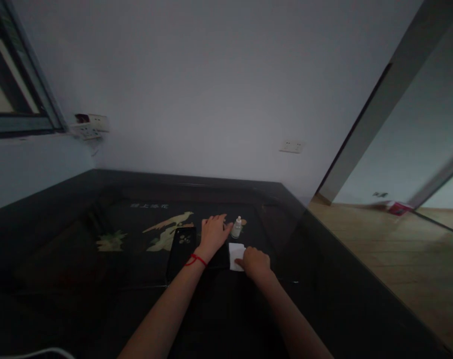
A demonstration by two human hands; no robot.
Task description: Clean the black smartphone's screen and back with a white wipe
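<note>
White wipe (234, 254) points lengthwise forward, pinched by the right hand (256, 262), the left hand (213, 232) loosely spread.

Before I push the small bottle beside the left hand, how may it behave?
The small bottle stands upright and looks taller than wide, so a push near its narrow top might tip it. Its body looks round, so it could roll once down. The smooth-looking tabletop may let it slide.

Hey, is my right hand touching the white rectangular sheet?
Touching. The head view shows the right hand at the right edge of the white rectangular sheet, thumb lying over it.
</note>
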